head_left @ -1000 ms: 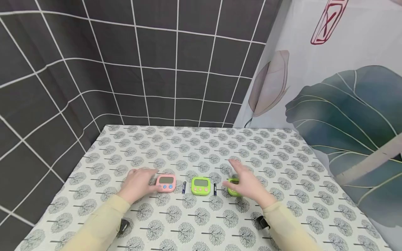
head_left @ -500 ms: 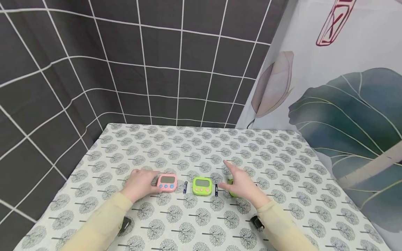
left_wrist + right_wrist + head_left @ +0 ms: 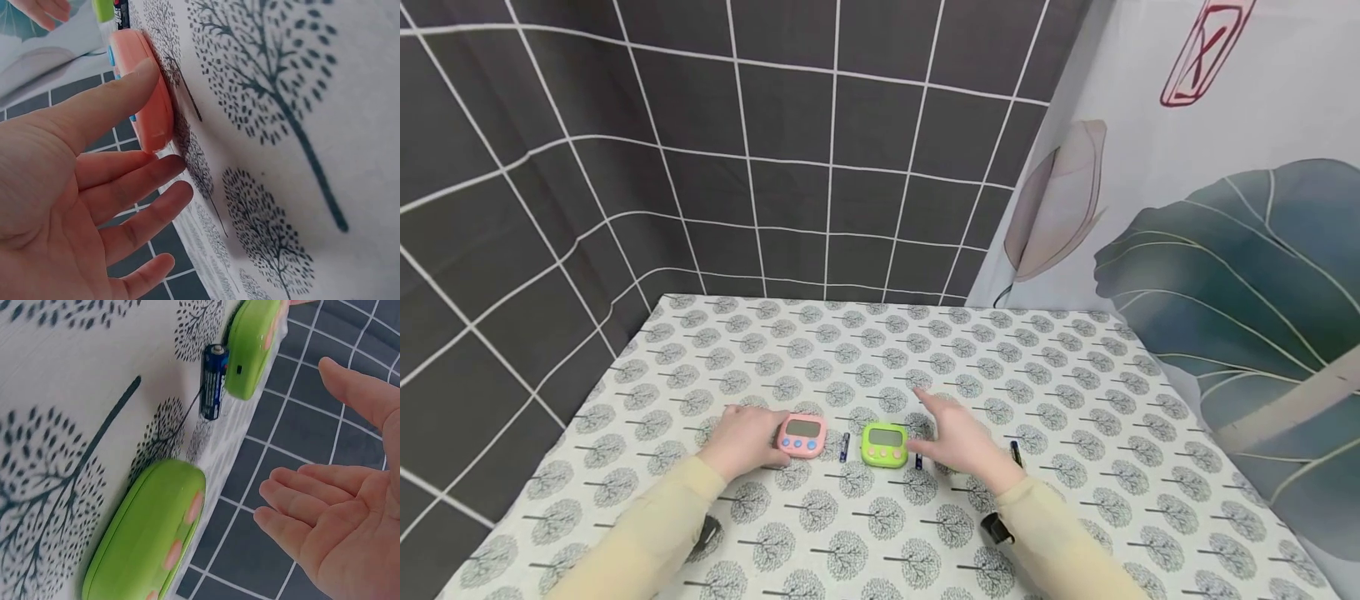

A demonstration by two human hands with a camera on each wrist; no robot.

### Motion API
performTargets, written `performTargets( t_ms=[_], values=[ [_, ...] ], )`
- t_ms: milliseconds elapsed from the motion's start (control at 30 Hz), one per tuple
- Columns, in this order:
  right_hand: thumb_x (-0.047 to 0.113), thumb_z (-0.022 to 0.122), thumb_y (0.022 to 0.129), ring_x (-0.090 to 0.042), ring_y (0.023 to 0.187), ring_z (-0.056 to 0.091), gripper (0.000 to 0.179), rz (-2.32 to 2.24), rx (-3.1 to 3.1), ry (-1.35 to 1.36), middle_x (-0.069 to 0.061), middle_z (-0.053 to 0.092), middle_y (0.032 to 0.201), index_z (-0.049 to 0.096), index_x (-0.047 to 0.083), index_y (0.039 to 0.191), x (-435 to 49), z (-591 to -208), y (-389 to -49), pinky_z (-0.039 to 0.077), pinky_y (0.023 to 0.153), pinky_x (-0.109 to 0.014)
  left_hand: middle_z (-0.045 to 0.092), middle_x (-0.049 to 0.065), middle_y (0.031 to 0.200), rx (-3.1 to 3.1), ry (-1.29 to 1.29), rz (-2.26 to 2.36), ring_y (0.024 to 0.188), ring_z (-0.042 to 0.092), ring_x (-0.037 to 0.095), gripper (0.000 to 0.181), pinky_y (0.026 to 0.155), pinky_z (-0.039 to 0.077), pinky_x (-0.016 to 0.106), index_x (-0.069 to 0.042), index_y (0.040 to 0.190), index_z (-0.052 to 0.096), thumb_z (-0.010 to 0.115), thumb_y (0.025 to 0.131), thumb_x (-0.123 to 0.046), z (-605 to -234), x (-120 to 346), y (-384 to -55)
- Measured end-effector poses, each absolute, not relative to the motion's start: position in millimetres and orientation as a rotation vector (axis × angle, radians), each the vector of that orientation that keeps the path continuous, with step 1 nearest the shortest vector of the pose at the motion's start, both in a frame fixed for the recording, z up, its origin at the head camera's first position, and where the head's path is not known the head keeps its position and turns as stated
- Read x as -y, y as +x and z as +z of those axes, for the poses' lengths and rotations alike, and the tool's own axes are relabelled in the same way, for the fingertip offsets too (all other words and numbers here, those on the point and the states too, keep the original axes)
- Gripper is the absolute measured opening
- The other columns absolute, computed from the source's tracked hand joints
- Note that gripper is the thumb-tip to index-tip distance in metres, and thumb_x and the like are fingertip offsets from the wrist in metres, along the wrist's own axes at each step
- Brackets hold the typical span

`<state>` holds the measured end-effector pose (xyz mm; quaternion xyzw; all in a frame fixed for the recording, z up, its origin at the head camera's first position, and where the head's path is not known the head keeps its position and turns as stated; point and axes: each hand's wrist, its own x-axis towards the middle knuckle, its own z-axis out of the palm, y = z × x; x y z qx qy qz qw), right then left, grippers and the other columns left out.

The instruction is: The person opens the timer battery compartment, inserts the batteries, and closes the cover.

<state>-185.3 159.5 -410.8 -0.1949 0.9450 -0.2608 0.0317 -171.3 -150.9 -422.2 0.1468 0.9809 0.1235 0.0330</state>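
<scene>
My left hand [image 3: 741, 439] holds the left edge of a pink digital timer [image 3: 802, 437] with blue buttons. In the left wrist view its thumb lies across the timer's side [image 3: 153, 119], and the other fingers reach past its far corner. To the right, a dark blue battery [image 3: 845, 447] and a green timer [image 3: 884, 445] lie in a row. My right hand [image 3: 958, 437] is above the table with thumb and fingers spread, holding nothing. Its thumb is near the green timer, over another battery [image 3: 919, 461]. A second green timer [image 3: 150, 531] shows in the right wrist view, hidden by the hand from above.
A third dark battery [image 3: 1017, 452] lies to the right of my right hand. The table [image 3: 850, 533] has a white cloth printed with grey trees. A dark gridded curtain [image 3: 782, 196] hangs behind it, and a pale printed curtain [image 3: 1210, 275] at the right.
My right hand has moved left, from the right green timer toward the middle one, uncovering the third battery. My left hand has stayed at the pink timer. The view has shifted slightly.
</scene>
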Motion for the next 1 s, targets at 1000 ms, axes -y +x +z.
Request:
performTargets(
  t_ms=[1000],
  values=[
    [0.033,0.079,0.073,-0.033,0.128,0.046,0.086,-0.819,-2.83,-0.774,-0.018,0.046,0.141,0.038,0.0,0.141,-120.9,-411.5,-188.6,0.035,0.107,-0.044,0.062,0.002,0.094,-3.015,0.472,0.333,0.086,0.054,0.02,0.077,0.095,0.037,0.054,-0.007,0.116,0.064,0.086,0.054,-0.047,-427.2,142.9,-173.5]
  ],
)
